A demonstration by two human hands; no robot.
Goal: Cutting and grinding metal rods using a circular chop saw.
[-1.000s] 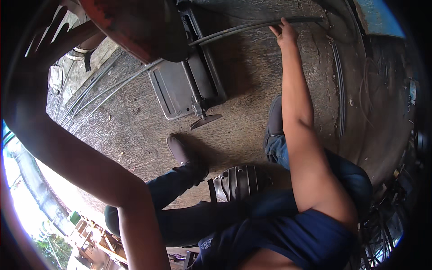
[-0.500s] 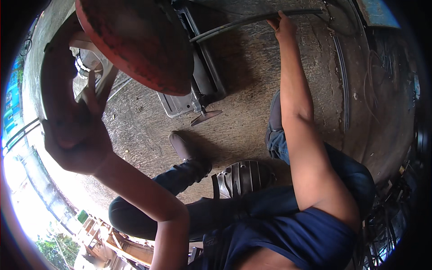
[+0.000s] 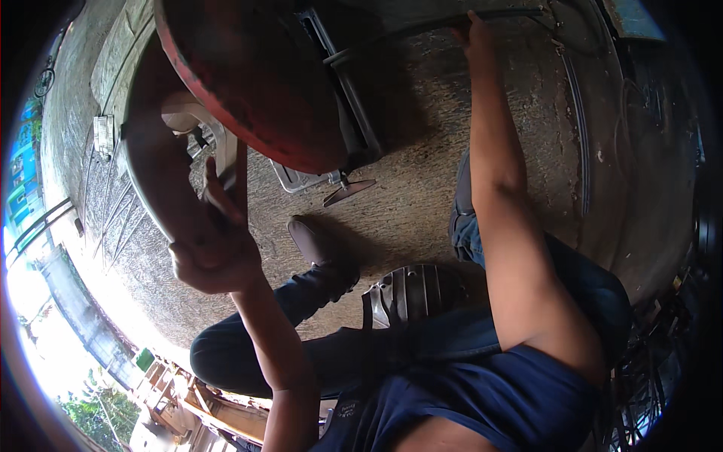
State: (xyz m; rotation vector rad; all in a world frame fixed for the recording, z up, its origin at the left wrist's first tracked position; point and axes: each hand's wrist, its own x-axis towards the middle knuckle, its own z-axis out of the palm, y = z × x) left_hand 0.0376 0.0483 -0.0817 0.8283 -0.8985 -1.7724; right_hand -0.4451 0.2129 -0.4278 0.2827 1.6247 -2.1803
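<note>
Rough floor; left hand gripping handle, right hand gripping bar; likely positioning step, next calls for steady bar.

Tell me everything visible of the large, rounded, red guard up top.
The large, rounded, red guard looks like painted metal, its curved edge worn with dark patches, its broad face shadowed. It tilts above a grey metal base, cut off by the picture's top edge. The left hand grips a dark, curved handle beside it, not visibly touching the guard itself.

Red guard lower, apparently (left hand further right).
</note>
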